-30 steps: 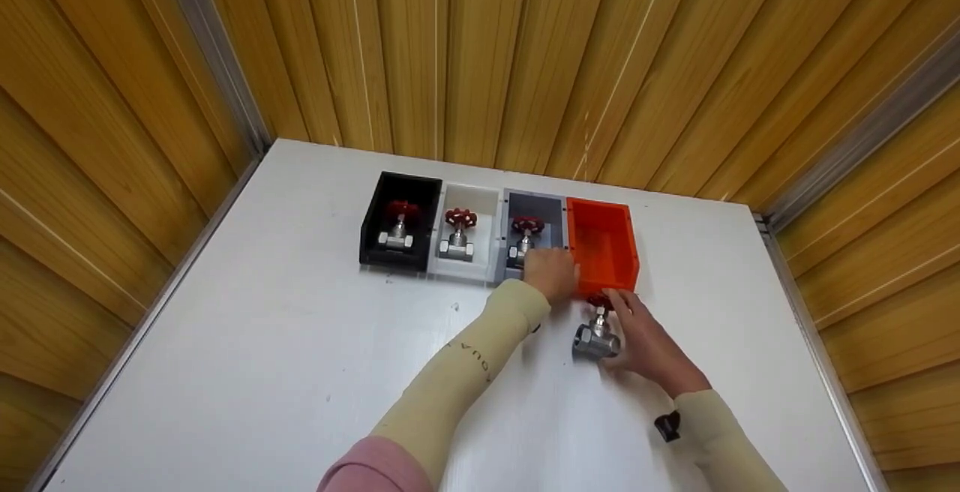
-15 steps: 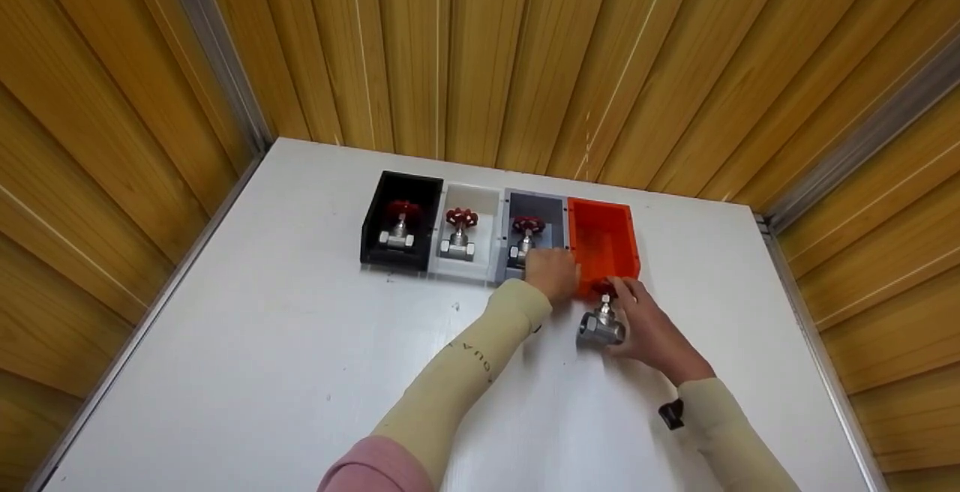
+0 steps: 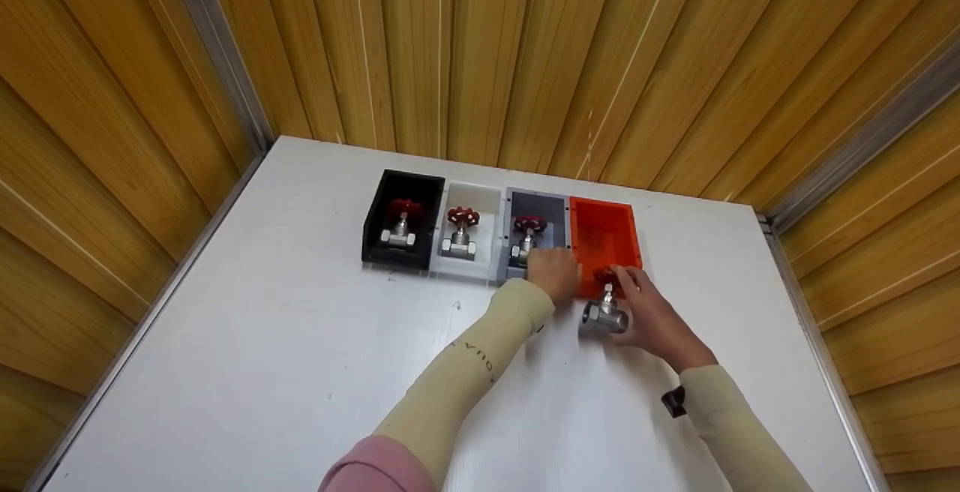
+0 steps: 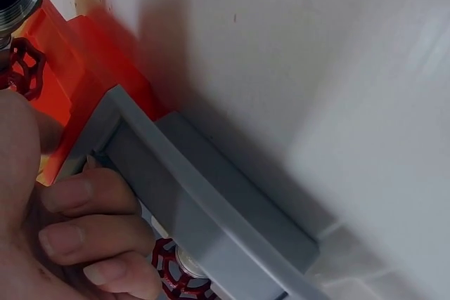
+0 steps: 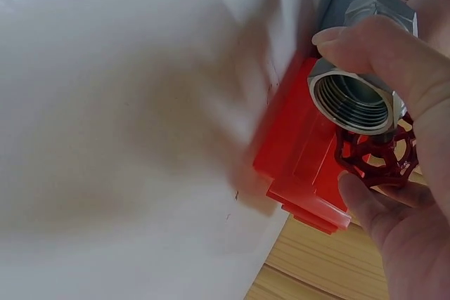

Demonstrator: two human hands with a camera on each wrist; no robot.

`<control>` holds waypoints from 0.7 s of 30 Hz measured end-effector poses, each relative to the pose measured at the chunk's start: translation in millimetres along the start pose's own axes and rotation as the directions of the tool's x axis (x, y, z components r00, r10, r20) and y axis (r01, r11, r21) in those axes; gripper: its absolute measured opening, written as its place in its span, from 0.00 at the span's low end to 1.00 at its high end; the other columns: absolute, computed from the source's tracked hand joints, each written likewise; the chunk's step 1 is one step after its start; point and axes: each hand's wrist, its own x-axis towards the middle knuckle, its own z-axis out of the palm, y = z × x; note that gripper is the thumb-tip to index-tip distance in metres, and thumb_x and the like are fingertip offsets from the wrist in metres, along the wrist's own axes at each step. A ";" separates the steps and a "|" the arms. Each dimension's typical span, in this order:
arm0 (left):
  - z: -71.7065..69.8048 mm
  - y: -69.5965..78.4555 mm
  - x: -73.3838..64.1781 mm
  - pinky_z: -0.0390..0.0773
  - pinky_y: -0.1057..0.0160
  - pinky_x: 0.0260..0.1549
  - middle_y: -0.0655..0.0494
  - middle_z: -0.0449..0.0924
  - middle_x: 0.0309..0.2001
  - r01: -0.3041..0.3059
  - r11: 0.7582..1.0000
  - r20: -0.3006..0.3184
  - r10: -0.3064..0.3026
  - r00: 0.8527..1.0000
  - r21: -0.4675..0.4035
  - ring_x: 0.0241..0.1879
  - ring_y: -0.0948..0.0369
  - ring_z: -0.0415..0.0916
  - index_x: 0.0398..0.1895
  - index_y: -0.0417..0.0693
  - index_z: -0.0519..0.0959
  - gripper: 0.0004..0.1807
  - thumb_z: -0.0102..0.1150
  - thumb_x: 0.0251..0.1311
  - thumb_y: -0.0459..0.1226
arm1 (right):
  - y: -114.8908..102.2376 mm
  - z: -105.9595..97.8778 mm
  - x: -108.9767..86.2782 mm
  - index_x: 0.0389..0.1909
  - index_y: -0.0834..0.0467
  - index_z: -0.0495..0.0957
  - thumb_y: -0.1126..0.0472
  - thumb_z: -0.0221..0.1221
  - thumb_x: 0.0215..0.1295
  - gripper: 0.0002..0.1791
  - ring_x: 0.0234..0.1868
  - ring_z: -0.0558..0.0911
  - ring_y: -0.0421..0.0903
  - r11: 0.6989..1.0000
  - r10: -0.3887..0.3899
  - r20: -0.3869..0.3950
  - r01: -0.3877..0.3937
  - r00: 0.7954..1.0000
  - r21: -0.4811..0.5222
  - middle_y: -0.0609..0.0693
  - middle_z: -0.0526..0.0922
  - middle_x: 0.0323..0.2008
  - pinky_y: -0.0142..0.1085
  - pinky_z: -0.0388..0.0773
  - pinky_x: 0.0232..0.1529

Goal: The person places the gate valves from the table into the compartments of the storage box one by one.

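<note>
My right hand (image 3: 658, 323) holds a steel gate valve (image 3: 604, 318) with a red handwheel at the front of the orange bin (image 3: 592, 214). In the right wrist view the thumb lies across the valve body (image 5: 325, 74), other fingers touch the handwheel (image 5: 385, 175), and the threaded opening faces the camera. My left hand (image 3: 553, 274) grips the front of the grey bin (image 3: 536, 205) beside the orange one. Its curled fingers (image 4: 84, 237) reach inside the grey bin in the left wrist view. Behind that hand, another valve (image 3: 521, 252) is partly hidden in the grey bin.
Left of the grey bin, a white bin (image 3: 474, 196) and a black bin (image 3: 412, 181) each hold a similar red-wheeled valve. All the bins stand side by side on a white table (image 3: 300, 342), close to its back edge and a wood-patterned wall (image 3: 480, 57).
My right hand has carried the valve forward and slightly right, so its handwheel now overlaps the front of the orange bin. The left hand keeps its place at the grey bin.
</note>
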 end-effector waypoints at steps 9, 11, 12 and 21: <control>-3.5 -0.2 -3.5 0.76 0.62 0.23 0.61 0.85 0.30 0.003 1.000 -0.013 -0.003 1.000 -0.005 0.28 0.61 0.82 0.28 0.57 0.83 0.23 0.41 0.70 0.54 | 2.2 -5.7 8.3 0.72 0.52 0.51 0.64 0.78 0.39 0.60 0.64 0.69 0.55 1.000 -0.026 -0.013 0.026 1.000 0.011 0.54 0.58 0.66 0.52 0.75 0.56; -3.4 -0.2 -3.7 0.76 0.62 0.24 0.61 0.85 0.30 0.003 1.000 -0.016 -0.003 1.000 -0.003 0.29 0.61 0.82 0.28 0.57 0.83 0.23 0.41 0.71 0.54 | 2.2 -7.7 10.3 0.73 0.52 0.51 0.64 0.78 0.39 0.60 0.64 0.68 0.55 1.000 -0.027 -0.016 0.027 1.000 0.010 0.54 0.58 0.66 0.52 0.75 0.56; -3.3 -0.4 -3.6 0.76 0.62 0.24 0.61 0.85 0.30 0.003 1.000 -0.014 -0.003 1.000 -0.003 0.29 0.61 0.82 0.28 0.57 0.83 0.24 0.41 0.71 0.54 | 1.9 -8.7 11.3 0.73 0.51 0.50 0.64 0.78 0.39 0.61 0.65 0.68 0.55 1.000 -0.024 -0.017 0.024 1.000 0.010 0.54 0.58 0.67 0.52 0.75 0.56; -2.0 0.5 -3.8 0.78 0.62 0.25 0.61 0.85 0.30 0.012 1.000 -0.005 -0.012 1.000 0.017 0.30 0.61 0.83 0.29 0.57 0.83 0.25 0.40 0.70 0.56 | 0.8 -15.0 20.7 0.75 0.53 0.47 0.65 0.77 0.39 0.63 0.67 0.63 0.58 1.000 -0.006 0.002 0.006 1.000 -0.030 0.58 0.56 0.68 0.54 0.72 0.59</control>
